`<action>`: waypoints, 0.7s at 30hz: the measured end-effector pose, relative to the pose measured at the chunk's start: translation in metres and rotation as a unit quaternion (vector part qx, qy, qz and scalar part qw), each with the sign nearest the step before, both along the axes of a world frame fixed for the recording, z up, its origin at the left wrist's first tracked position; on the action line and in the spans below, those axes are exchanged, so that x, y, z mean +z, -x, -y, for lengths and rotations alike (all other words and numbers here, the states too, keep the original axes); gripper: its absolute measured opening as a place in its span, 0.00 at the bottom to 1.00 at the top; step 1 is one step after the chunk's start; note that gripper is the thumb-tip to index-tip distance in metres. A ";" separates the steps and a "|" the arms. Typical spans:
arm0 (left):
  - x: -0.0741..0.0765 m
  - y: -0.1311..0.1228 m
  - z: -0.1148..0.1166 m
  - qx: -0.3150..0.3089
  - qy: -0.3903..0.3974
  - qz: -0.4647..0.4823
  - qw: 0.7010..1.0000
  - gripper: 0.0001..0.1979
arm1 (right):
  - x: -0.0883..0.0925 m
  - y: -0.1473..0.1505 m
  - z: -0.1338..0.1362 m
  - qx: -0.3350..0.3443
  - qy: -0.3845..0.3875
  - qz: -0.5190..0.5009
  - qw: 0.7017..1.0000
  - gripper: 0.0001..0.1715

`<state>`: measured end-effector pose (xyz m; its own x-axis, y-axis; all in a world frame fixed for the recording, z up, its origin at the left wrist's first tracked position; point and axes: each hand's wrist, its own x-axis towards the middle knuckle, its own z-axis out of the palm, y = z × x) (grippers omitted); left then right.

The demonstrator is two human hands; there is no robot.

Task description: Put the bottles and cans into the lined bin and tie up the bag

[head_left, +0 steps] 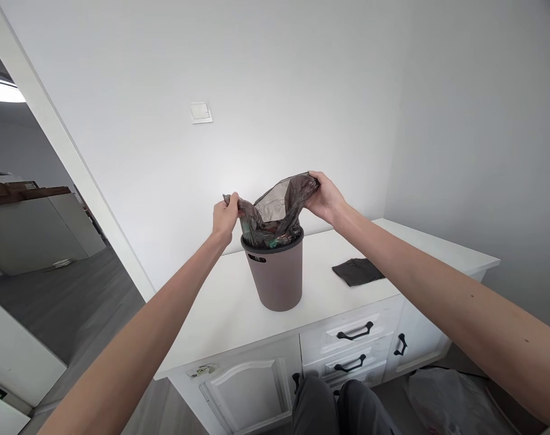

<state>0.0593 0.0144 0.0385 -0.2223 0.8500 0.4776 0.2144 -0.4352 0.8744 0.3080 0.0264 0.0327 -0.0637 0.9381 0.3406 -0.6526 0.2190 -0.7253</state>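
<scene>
A mauve bin (279,281) with a dark rim stands upright on the white cabinet top. Thin black plastic bag (275,208) rises out of its mouth, spread wide, with something green and red showing dimly through the film. My left hand (226,216) pinches the bag's left edge, above and left of the rim. Higher up on the right, my right hand (325,196) grips the opposite edge of the bag. To the right of the bin a folded black piece (357,272) lies flat, partly behind my right forearm.
The white cabinet (238,326) has black handles and stands against the wall. A light switch (201,112) is on the wall. At the left, a doorway shows boxes (25,192); a translucent plastic bag (456,399) lies low at the right.
</scene>
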 end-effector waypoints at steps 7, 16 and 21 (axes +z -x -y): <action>0.018 0.000 -0.015 -0.017 -0.079 0.049 0.996 0.18 | 0.011 0.003 -0.002 -0.079 0.044 -0.106 0.990 0.14; 0.049 0.006 -0.015 0.002 -0.180 0.060 0.982 0.22 | 0.030 0.001 -0.010 -0.086 0.019 -0.135 0.987 0.16; 0.067 0.008 -0.013 0.029 -0.208 0.055 0.976 0.23 | 0.044 0.000 -0.007 -0.100 -0.011 -0.121 0.988 0.18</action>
<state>0.0512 0.0274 0.1054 -0.3336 0.5717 0.7496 0.1637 -0.7479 0.6433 0.3078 0.0338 0.0766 0.2072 0.9160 0.3436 -0.7485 0.3746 -0.5472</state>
